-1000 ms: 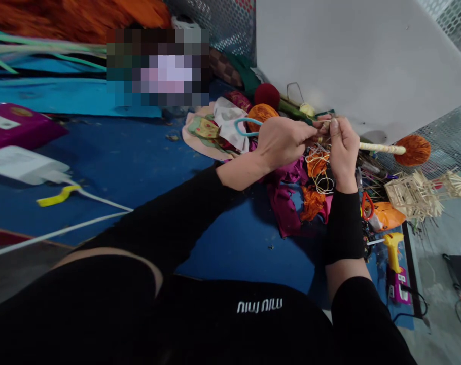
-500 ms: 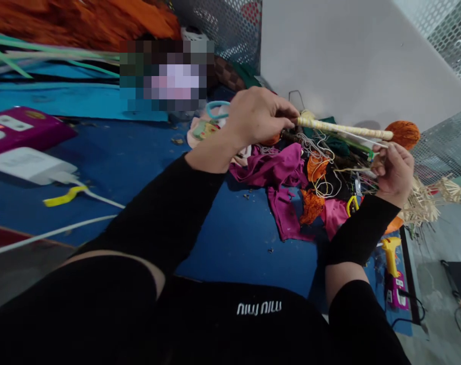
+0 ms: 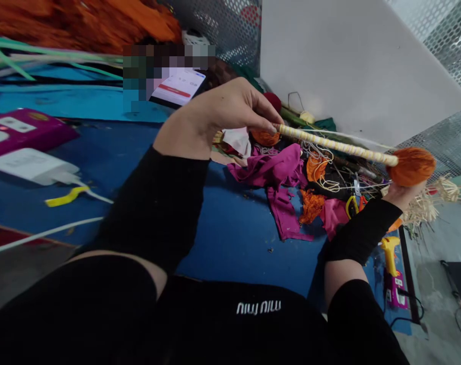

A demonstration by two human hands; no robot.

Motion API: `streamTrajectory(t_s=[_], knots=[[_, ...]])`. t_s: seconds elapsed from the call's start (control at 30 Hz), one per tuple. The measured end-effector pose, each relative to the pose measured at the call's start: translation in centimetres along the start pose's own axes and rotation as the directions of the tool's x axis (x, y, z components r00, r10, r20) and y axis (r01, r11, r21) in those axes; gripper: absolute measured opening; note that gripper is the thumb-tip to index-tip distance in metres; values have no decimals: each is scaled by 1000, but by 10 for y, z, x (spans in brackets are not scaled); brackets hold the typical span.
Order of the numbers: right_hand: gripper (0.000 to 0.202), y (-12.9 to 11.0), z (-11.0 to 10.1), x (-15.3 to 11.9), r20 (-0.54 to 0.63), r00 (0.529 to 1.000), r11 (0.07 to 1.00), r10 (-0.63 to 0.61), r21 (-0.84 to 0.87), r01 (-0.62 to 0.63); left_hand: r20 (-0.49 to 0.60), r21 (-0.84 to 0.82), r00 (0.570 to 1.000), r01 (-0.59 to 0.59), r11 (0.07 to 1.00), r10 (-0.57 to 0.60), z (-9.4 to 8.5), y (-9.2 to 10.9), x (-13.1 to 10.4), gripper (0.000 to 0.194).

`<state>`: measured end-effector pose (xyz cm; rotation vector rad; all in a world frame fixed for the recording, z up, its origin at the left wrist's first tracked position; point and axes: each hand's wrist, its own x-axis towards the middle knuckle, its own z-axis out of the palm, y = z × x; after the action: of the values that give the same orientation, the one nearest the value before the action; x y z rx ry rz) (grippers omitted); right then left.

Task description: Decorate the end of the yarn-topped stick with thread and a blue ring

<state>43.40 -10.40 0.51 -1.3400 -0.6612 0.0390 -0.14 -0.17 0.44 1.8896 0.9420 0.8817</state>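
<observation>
My left hand (image 3: 241, 104) pinches the brown near end of a stick (image 3: 329, 143) wrapped in white and yellow cord. The stick slants down to the right over the pile. At its far end sits a round orange ball (image 3: 412, 166). My right hand (image 3: 403, 192) is behind and below that ball, its fingers mostly hidden by it. A white strand runs above the stick toward the ball.
Magenta cloth (image 3: 276, 167), scissors with yellow handles (image 3: 352, 207) and tangled cord lie on the blue table (image 3: 234, 218). A yellow glue gun (image 3: 390, 256) lies right. Left are a phone (image 3: 179, 88) and a white adapter (image 3: 32, 165).
My left hand has shifted left with the stick, whose far end has dropped slightly. My right hand has moved from the strand to behind the orange ball, which is now nearer.
</observation>
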Motion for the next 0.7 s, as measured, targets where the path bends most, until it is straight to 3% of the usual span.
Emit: streamTrajectory(t_s=[0.13, 0.2, 0.27, 0.33, 0.4, 0.47, 0.53, 0.63, 0.67, 0.7], knots=[[15, 5, 6, -4, -103, 995, 973, 13, -229, -36, 2, -102, 998, 57, 993, -58, 6, 5, -2, 31], [14, 1, 8, -10, -147, 985, 927, -86, -374, 25, -19, -182, 998, 48, 982, -52, 11, 7, -2, 27], [26, -8, 13, -17, -175, 960, 866, -217, -488, 107, -45, -280, 998, 24, 960, -38, 20, 10, -1, 23], [31, -18, 23, -27, -105, 936, 822, -336, -519, 237, -72, -363, 997, 0, 932, -28, 30, 14, -1, 21], [19, -28, 39, -43, 103, 904, 822, -415, -383, 421, -75, -438, 997, -1, 899, -35, 40, 19, -1, 17], [23, -33, 62, -68, 376, 809, 849, -453, -96, 520, -59, -500, 996, 34, 866, -73, 48, 24, 0, 14], [26, -33, 87, -98, 612, 675, 883, -412, 85, 462, -66, -524, 993, 52, 850, -102, 54, 26, 0, 16], [28, -28, 116, -141, 801, 495, 923, -337, 176, 342, -99, -526, 989, 45, 849, -113, 58, 26, 1, 19], [29, -28, 120, -152, 835, 458, 933, -306, 167, 317, -108, -527, 988, 38, 849, -111, 59, 26, 2, 18], [32, -28, 123, -159, 842, 456, 939, -289, 156, 307, -112, -528, 988, 34, 849, -110, 59, 25, 3, 18]])
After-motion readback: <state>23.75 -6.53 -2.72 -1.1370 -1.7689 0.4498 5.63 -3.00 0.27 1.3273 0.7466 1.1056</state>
